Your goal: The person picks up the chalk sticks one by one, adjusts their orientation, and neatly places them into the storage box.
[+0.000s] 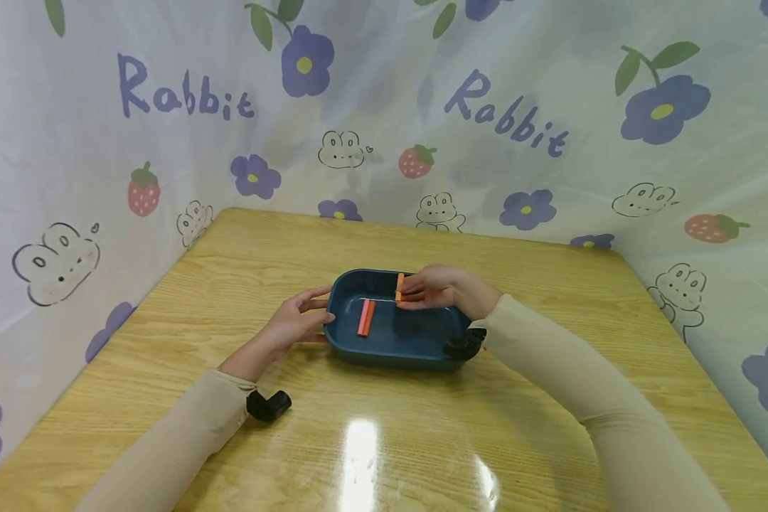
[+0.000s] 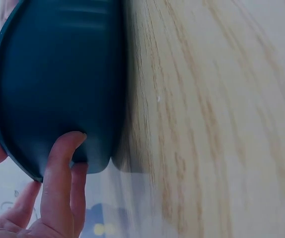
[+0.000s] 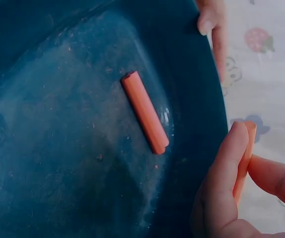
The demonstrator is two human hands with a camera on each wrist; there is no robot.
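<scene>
A dark blue-green basin (image 1: 416, 334) stands on the table. On its floor, toward the left end, a pink stick (image 1: 363, 318) and an orange-red stick (image 1: 369, 319) lie side by side. My right hand (image 1: 444, 290) pinches an orange stick (image 1: 400, 283) between thumb and fingers, over the basin's far side; the right wrist view shows this stick (image 3: 242, 173) near the rim. My left hand (image 1: 288, 325) holds the basin's left end, thumb at the rim. In the left wrist view, fingers (image 2: 58, 183) touch the outer wall.
The wooden table (image 1: 243, 256) spreads around the basin on all sides. A printed cloth (image 1: 371, 92) with flowers and rabbits hangs behind and along both sides. Black wrist devices (image 1: 269, 406) are worn at both sleeves; the right one overlaps the basin's right end.
</scene>
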